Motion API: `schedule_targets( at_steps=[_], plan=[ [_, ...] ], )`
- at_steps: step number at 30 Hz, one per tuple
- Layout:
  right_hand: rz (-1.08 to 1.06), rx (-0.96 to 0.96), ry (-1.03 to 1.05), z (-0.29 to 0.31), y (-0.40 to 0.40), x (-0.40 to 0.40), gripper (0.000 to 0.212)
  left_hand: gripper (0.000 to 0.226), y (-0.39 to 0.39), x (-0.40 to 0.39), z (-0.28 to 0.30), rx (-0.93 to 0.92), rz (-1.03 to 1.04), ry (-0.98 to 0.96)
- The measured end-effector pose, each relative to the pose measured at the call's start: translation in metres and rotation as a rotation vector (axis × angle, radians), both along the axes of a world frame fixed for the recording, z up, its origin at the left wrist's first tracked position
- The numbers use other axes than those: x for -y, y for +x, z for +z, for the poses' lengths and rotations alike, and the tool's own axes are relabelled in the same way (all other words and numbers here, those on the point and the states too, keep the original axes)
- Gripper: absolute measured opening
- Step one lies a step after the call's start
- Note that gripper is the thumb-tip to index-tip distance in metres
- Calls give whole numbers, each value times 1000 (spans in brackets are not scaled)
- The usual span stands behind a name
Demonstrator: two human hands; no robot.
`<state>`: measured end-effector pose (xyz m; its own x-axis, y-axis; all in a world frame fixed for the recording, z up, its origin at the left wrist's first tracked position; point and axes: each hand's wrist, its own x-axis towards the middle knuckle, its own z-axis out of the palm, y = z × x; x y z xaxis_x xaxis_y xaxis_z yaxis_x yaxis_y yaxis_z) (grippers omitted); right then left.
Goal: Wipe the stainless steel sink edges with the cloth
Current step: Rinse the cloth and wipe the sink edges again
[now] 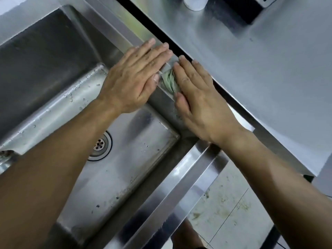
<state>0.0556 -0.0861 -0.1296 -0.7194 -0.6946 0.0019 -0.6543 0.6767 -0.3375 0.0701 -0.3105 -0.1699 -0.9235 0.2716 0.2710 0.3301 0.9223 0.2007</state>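
A crumpled pale green cloth (168,81) lies on the right-hand edge (162,99) of the stainless steel sink. My right hand (201,103) lies flat on top of the cloth, fingers together, covering most of it. My left hand (136,76) rests flat on the same edge just left of the cloth, fingers extended and holding nothing. The sink basin (140,159) below holds water drops and a round drain (99,145).
A steel counter (260,72) runs along the right, parted from the sink by a dark gap (181,51). A white cylindrical object (195,3) stands at its far end. The sink's front rim (179,186) slants across the bottom, with tiled floor (230,212) beyond.
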Motion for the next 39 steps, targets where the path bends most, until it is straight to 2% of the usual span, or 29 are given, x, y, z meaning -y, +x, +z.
schedule_targets(
  at_steps=[7, 14, 19, 21, 25, 28, 31, 33, 37, 39],
  plan=[
    [21, 153, 11, 24, 64, -111, 58, 56, 8, -22, 15, 25, 57, 65],
    [-52, 45, 3, 5, 19, -43, 64, 56, 12, -53, 9, 67, -20, -1],
    [57, 124, -17, 23, 81, -115, 59, 56, 13, -57, 14, 105, 12, -16],
    [86, 143, -18, 23, 83, -131, 59, 56, 15, -60, 15, 106, 40, -19],
    [-13, 128, -75, 15, 45, -112, 61, 56, 17, -63, 13, 104, 65, -14],
    [-200, 139, -119, 15, 77, -100, 63, 57, 17, -63, 13, 99, 70, -6],
    [-36, 180, -83, 14, 115, -105, 63, 58, 16, -62, 13, 94, 67, -11],
    [41, 145, -59, 12, 93, -111, 63, 57, 18, -61, 13, 89, 65, -20],
    [-196, 50, -45, 15, 61, -101, 62, 56, 19, -61, 11, 60, 76, -10],
    [-139, 41, -41, 18, 94, -83, 64, 56, 18, -62, 10, 45, 82, -1]
  ],
)
